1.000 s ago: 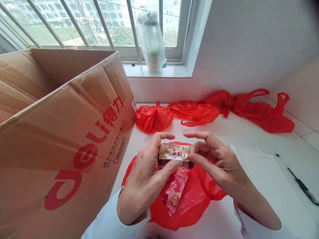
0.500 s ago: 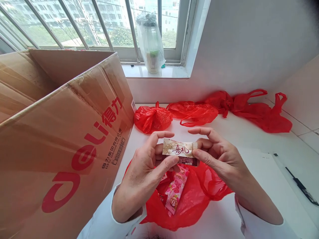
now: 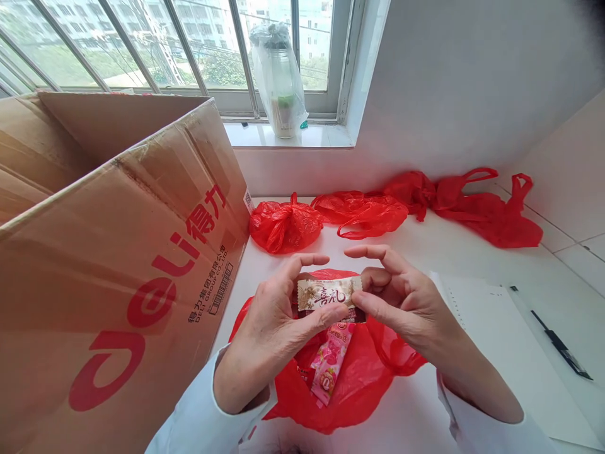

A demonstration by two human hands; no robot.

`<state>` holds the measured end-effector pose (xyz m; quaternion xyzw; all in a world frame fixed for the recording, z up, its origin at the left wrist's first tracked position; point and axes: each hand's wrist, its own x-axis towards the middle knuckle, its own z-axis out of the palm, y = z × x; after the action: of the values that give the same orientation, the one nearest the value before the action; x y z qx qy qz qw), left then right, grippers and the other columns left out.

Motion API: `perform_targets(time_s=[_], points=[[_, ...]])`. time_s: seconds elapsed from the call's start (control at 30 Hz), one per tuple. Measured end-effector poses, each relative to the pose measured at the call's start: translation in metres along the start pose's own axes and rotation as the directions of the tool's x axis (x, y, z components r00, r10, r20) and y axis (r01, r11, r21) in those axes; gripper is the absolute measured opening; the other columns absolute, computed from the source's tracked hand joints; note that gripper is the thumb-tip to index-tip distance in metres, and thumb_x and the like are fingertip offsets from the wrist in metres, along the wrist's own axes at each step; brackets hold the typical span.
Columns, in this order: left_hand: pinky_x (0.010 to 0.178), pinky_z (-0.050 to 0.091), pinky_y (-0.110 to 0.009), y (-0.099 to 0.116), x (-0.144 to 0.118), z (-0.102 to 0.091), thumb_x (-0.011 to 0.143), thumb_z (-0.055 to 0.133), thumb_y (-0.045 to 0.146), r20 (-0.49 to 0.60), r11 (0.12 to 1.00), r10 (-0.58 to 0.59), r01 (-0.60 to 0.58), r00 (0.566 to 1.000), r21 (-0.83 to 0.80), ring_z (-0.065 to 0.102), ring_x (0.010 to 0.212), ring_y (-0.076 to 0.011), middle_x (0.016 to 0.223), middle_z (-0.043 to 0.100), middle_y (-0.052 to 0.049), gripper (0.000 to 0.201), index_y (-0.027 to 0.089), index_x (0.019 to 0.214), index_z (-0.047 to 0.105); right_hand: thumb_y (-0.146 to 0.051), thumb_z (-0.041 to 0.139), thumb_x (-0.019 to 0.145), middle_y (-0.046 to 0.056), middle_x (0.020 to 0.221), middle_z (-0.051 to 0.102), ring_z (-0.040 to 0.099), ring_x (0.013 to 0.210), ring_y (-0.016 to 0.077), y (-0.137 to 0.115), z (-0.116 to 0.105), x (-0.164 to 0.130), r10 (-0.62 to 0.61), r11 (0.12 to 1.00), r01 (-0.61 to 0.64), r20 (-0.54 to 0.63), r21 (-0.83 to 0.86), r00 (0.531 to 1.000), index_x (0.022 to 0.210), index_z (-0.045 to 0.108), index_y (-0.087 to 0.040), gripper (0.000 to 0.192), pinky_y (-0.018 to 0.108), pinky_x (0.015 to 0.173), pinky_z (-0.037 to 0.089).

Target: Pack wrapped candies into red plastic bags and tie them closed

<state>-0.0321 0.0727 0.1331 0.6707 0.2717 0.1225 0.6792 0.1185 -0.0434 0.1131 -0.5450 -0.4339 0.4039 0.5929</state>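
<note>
Candy (image 3: pixel 328 294), a gold-wrapped piece, is sitting at centre frame, pinched at its left end by the left hand (image 3: pixel 274 328) and at its right end by the right hand (image 3: pixel 401 302). Going left to right: a carton (image 3: pixel 118 252) is filling the left, a red bag (image 3: pixel 350 384) holding a pink candy (image 3: pixel 329 362) is lying under the hands, paper (image 3: pixel 501 340) and a pen (image 3: pixel 560 345) are lying at right.

cardboard box (image 3: pixel 118 265): red "deli 得力", black "得力集团有限公司 / deli group co., ltd", barcode. candy wrapper (image 3: pixel 328 294): "喜礼". pink packet (image 3: pixel 329 364): print unreadable.
</note>
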Motion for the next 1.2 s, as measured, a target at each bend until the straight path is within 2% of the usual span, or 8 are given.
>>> perform_targets(time_s=[0.1,0.2,0.37,0.53,0.77,0.87,1.07,1.2], points=[[0.069,0.053,-0.03,-0.001,0.002,0.003,0.081,0.07,0.036,0.048,0.997,-0.003,0.007,0.999,-0.078,0.068,0.079,-0.0189,0.088,0.068,-0.003,0.051,0.023,0.124,0.044,-0.014,0.056,0.09,-0.007,0.07,0.054,0.054,0.065,0.0105,0.001,0.004,-0.001,-0.026,0.998,0.025,-0.03,-0.054,0.999,0.125,0.045,-0.034,0.041,0.026,0.067,0.048],[0.068,0.051,-0.025,-0.002,0.004,0.006,0.084,0.066,0.032,0.06,0.995,0.017,-0.011,0.998,-0.103,0.066,0.076,-0.0141,0.089,0.066,-0.001,0.041,0.023,0.119,0.045,-0.013,0.055,0.089,-0.008,0.07,0.053,0.053,0.066,0.0107,0.001,0.008,-0.002,-0.032,0.997,0.028,-0.059,-0.073,0.998,0.123,0.044,-0.035,0.041,0.027,0.068,0.048],[0.051,0.042,-0.018,-0.003,0.007,0.01,0.078,0.069,0.025,-0.052,0.999,0.045,-0.045,0.998,0.003,0.055,0.056,-0.0079,0.076,0.061,0.003,0.032,0.021,0.101,0.046,-0.014,0.054,0.089,-0.008,0.069,0.051,0.052,0.067,0.0117,0.003,0.014,-0.003,-0.036,0.986,0.023,-0.081,-0.163,0.996,0.119,0.044,-0.035,0.038,0.029,0.07,0.048],[0.049,0.04,-0.016,-0.002,0.006,0.013,0.075,0.066,0.016,-0.077,0.997,0.051,-0.055,0.996,-0.047,0.05,0.053,-0.0058,0.073,0.06,0.004,0.03,0.02,0.096,0.045,-0.016,0.052,0.09,-0.008,0.069,0.052,0.051,0.066,0.0114,0.004,0.017,-0.003,-0.034,0.983,0.023,-0.056,-0.18,0.998,0.12,0.044,-0.035,0.036,0.028,0.069,0.047],[0.068,0.052,-0.027,0.001,0.004,0.0,0.078,0.074,0.028,0.073,0.986,-0.048,0.059,0.996,-0.159,0.064,0.073,-0.0147,0.081,0.066,0.0,0.055,0.024,0.123,0.043,-0.018,0.051,0.091,-0.007,0.071,0.054,0.054,0.067,0.0113,0.0,0.011,0.0,-0.047,0.983,0.035,-0.059,-0.182,0.997,0.117,0.047,-0.031,0.03,0.027,0.067,0.048],[0.075,0.053,-0.03,0.002,0.004,-0.006,0.079,0.074,0.031,0.046,0.986,-0.044,0.051,0.998,-0.156,0.066,0.081,-0.0175,0.082,0.066,-0.001,0.053,0.024,0.123,0.045,-0.019,0.051,0.091,-0.006,0.071,0.055,0.056,0.069,0.0118,0.0,0.01,0.002,-0.068,0.982,0.052,-0.081,-0.179,0.994,0.116,0.048,-0.029,0.027,0.027,0.068,0.049],[0.062,0.052,-0.022,0.005,0.003,-0.004,0.078,0.075,0.028,-0.013,0.989,0.032,-0.033,0.999,-0.144,0.066,0.071,-0.0148,0.075,0.066,0.002,0.047,0.025,0.116,0.047,-0.017,0.053,0.09,-0.007,0.074,0.056,0.057,0.069,0.01,0.001,0.009,0.005,-0.149,0.97,0.126,-0.099,-0.206,0.984,0.116,0.049,-0.027,0.028,0.026,0.07,0.047],[0.059,0.05,-0.019,0.003,0.002,0.001,0.078,0.075,0.028,-0.001,0.99,0.056,-0.056,0.998,-0.126,0.065,0.069,-0.0124,0.078,0.067,0.003,0.041,0.025,0.109,0.048,-0.032,0.064,0.087,-0.004,0.075,0.06,0.057,0.07,0.0117,0.001,0.005,0.007,-0.057,0.984,0.056,-0.001,-0.172,0.998,0.108,0.059,-0.023,0.024,0.027,0.069,0.046]])
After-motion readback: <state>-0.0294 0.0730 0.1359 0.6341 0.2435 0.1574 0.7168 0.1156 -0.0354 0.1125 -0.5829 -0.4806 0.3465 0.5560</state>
